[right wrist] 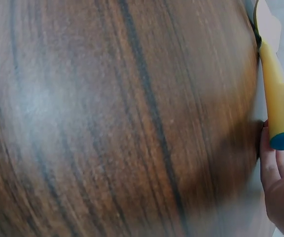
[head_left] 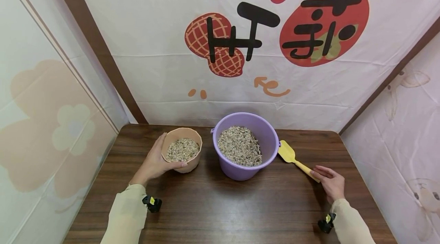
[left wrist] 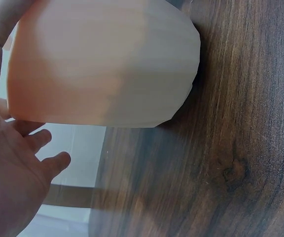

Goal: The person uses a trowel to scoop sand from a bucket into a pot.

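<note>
In the head view my left hand (head_left: 159, 162) holds a peach-coloured, many-sided pot (head_left: 190, 165) by its left side, thumb across the front near the rim. Small speckled grains (head_left: 183, 149) fill part of it. The left wrist view shows the pot wall (left wrist: 102, 64) beside the hand (left wrist: 9, 168), with some fingertips hidden behind it and others spread below. A yellow scoop (head_left: 287, 152) lies at the right, its blade by the bucket. My right hand (head_left: 331, 183) is at its handle (right wrist: 280, 106), with fairly straight fingers (right wrist: 270, 165) beside the blue-capped end.
A purple bucket (head_left: 240, 173) of the same speckled grains (head_left: 238, 145) stands between the hands on the dark wood table (head_left: 233, 213). A white printed cloth (head_left: 154, 76) hangs behind the table's back edge, with more cloth on both sides.
</note>
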A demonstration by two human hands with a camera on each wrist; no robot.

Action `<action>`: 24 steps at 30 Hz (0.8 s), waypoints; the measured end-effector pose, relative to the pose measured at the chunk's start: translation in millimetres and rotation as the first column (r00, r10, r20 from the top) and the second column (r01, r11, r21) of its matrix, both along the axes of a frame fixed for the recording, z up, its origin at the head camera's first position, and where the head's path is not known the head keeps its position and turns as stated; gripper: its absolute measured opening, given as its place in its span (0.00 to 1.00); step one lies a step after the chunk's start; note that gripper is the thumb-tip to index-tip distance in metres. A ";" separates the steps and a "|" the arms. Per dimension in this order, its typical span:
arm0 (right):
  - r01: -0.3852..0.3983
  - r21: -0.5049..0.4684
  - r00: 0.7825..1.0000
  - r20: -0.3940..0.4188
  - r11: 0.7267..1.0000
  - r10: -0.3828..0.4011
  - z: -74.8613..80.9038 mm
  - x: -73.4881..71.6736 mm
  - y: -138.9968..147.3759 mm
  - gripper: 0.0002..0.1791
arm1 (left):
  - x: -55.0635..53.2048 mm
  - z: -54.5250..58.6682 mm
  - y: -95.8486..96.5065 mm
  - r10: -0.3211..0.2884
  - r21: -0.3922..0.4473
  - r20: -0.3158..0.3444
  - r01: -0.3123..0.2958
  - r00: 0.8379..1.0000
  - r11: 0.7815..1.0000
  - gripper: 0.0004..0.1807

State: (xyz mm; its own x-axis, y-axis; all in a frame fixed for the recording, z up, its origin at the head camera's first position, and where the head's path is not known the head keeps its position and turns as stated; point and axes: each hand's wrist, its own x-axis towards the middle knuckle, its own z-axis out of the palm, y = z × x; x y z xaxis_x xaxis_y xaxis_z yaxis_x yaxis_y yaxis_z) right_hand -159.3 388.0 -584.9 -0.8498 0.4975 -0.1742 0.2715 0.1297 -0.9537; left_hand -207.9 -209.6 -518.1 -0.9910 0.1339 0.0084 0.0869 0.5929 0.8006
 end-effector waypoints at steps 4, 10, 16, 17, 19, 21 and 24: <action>0.049 -0.052 0.999 -0.007 0.997 -0.050 1.4 3.2 0.7 0.26 | -0.2 0.2 -0.4 -0.002 -0.005 -0.003 0.002 1.000 1.000 0.76; 0.118 -0.137 0.992 -0.015 0.984 -0.122 9.0 10.4 1.8 0.24 | -0.8 0.1 -1.0 -0.003 -0.027 -0.001 0.003 1.000 1.000 0.76; 0.128 -0.177 0.989 -0.051 0.976 -0.139 16.3 14.7 4.6 0.21 | 0.0 1.0 -1.2 0.006 -0.047 -0.022 -0.007 1.000 0.999 0.77; 0.123 -0.168 0.990 -0.052 0.978 -0.134 17.9 14.9 4.5 0.21 | 0.3 2.4 -1.3 0.006 -0.045 -0.029 -0.007 1.000 0.999 0.77; 0.111 -0.130 0.992 -0.050 0.985 -0.119 21.8 14.5 2.9 0.22 | 0.6 6.3 -1.8 0.012 -0.046 -0.040 -0.014 0.999 0.999 0.76; 0.085 -0.038 0.995 -0.042 0.996 -0.087 27.4 13.9 -0.4 0.23 | 1.0 11.8 -2.8 0.020 -0.045 -0.052 -0.022 0.998 0.999 0.74; 0.016 0.150 1.000 -0.025 0.989 -0.013 39.2 11.3 -6.1 0.24 | 0.4 20.2 -5.3 0.037 -0.062 -0.100 -0.043 0.994 0.997 0.68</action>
